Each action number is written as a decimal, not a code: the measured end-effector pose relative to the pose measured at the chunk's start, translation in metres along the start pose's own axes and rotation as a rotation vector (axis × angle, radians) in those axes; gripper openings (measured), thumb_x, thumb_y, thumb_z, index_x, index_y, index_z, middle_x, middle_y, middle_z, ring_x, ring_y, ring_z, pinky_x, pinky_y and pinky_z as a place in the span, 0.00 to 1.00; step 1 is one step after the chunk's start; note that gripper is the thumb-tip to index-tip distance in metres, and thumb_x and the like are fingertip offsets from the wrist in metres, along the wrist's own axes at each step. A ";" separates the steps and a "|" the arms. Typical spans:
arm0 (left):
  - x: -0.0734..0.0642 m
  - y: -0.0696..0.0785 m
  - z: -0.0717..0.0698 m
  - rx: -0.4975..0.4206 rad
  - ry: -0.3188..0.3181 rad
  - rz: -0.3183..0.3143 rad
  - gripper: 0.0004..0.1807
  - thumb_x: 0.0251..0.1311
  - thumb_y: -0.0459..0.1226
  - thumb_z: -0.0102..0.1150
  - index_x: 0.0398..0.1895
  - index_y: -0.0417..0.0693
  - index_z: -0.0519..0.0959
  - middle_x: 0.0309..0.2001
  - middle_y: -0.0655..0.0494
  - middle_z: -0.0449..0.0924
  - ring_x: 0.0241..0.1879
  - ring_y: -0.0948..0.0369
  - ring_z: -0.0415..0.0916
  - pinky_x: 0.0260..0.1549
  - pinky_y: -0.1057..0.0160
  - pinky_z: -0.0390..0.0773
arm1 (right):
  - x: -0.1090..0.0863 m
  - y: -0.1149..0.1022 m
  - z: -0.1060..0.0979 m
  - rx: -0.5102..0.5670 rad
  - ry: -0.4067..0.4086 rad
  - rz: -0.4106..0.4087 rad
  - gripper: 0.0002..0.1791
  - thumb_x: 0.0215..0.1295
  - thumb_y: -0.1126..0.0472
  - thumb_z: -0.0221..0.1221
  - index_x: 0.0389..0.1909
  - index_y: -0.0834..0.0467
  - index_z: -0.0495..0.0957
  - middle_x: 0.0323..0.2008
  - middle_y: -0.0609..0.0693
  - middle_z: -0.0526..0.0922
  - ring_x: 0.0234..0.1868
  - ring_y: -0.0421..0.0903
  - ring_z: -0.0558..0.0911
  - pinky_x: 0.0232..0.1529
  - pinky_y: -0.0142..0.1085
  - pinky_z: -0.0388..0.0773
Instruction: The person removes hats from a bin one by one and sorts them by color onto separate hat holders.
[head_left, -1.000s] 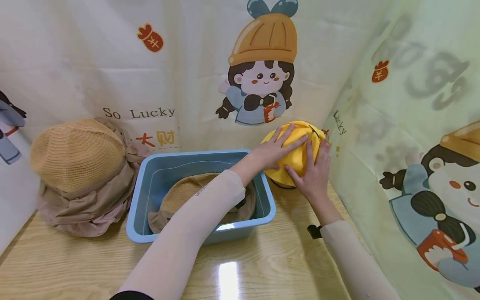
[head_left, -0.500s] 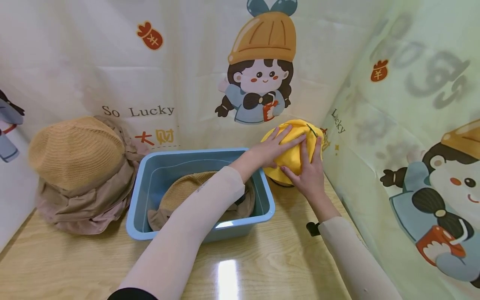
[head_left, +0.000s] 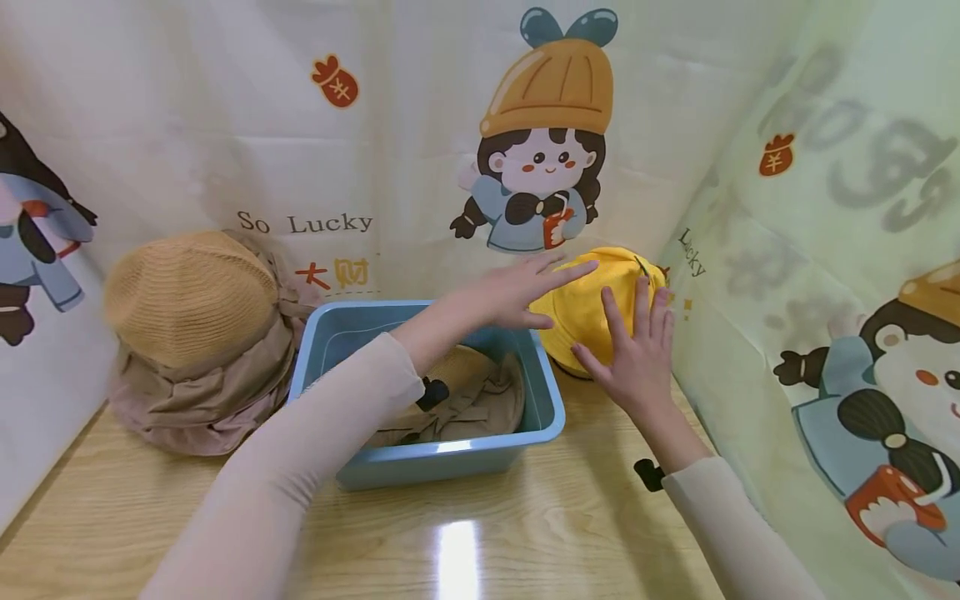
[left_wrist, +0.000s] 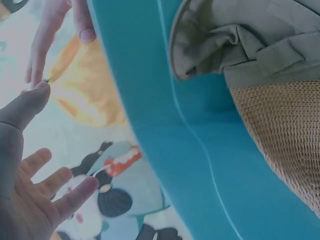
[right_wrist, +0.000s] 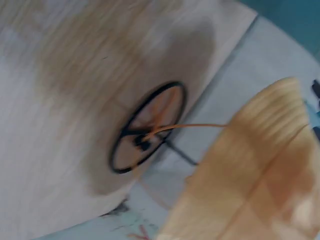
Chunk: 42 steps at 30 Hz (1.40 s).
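A yellow bucket hat (head_left: 581, 325) sits in the back right corner, its brim low to the tabletop. Under it, the right wrist view shows a stand with a round black base (right_wrist: 117, 170). My left hand (head_left: 510, 293), fingers extended, is over the bin's right end, its fingertips overlapping the hat's left side. In the left wrist view, that hand (left_wrist: 37, 200) holds nothing. On the hat's near right side, my right hand (head_left: 637, 362) has its fingers spread and straight. A tan woven hat with brown cloth (head_left: 487, 408) lies inside the blue bin (head_left: 553, 408), partly hidden by my left arm.
At the left stands a straw-coloured hat (head_left: 187, 300) over brown and pinkish cloth (head_left: 217, 408). The blue bin takes up the middle of the wooden table (head_left: 540, 533). Printed curtains (head_left: 420, 150) close off the back and right side.
My left hand has come off the yellow hat, moving left over the bin. My right fingers have spread and shifted slightly right. The head view has turned a little to the left.
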<state>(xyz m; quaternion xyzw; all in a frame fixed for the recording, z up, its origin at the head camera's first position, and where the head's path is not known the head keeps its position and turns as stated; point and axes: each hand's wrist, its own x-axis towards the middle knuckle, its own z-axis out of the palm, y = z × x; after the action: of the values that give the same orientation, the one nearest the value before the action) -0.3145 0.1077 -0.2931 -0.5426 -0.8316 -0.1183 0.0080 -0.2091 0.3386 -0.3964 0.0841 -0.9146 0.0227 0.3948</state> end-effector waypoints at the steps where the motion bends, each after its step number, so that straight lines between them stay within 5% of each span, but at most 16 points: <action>1: -0.007 -0.001 -0.004 -0.011 0.009 -0.006 0.52 0.63 0.50 0.65 0.80 0.78 0.38 0.81 0.53 0.43 0.78 0.50 0.46 0.70 0.46 0.62 | 0.002 -0.004 -0.001 0.013 0.017 -0.022 0.48 0.64 0.24 0.46 0.79 0.45 0.52 0.80 0.60 0.39 0.78 0.70 0.40 0.72 0.68 0.40; 7: -0.041 -0.007 -0.021 -0.039 0.099 0.000 0.51 0.62 0.50 0.66 0.80 0.75 0.43 0.78 0.53 0.53 0.76 0.51 0.54 0.69 0.46 0.63 | 0.018 -0.033 -0.009 0.099 0.060 -0.120 0.46 0.64 0.28 0.50 0.77 0.47 0.57 0.80 0.59 0.43 0.78 0.68 0.43 0.71 0.68 0.43; 27: -0.156 -0.002 -0.063 -0.035 0.388 0.038 0.46 0.64 0.51 0.64 0.80 0.70 0.48 0.77 0.57 0.55 0.75 0.54 0.56 0.65 0.46 0.69 | 0.089 -0.108 -0.023 0.213 -0.029 -0.377 0.44 0.66 0.27 0.48 0.78 0.45 0.56 0.80 0.57 0.44 0.80 0.61 0.41 0.76 0.59 0.39; 36: -0.207 -0.008 -0.052 0.098 0.383 -0.025 0.46 0.65 0.57 0.60 0.81 0.66 0.48 0.78 0.55 0.52 0.75 0.51 0.55 0.66 0.40 0.65 | 0.105 -0.136 -0.018 0.212 -0.069 -0.491 0.46 0.63 0.29 0.52 0.79 0.43 0.54 0.80 0.58 0.46 0.80 0.59 0.41 0.76 0.59 0.39; 42: -0.242 -0.013 -0.029 0.187 0.364 -0.071 0.47 0.62 0.60 0.60 0.80 0.65 0.51 0.80 0.53 0.47 0.76 0.45 0.50 0.65 0.36 0.64 | 0.118 -0.149 -0.020 0.212 -0.083 -0.555 0.44 0.64 0.29 0.52 0.78 0.42 0.56 0.80 0.56 0.46 0.80 0.58 0.40 0.76 0.58 0.39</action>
<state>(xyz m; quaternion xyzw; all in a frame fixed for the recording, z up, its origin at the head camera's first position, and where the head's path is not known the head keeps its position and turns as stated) -0.2301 -0.1209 -0.3014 -0.4795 -0.8424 -0.1366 0.2043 -0.2483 0.1779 -0.3010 0.3723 -0.8646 0.0057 0.3374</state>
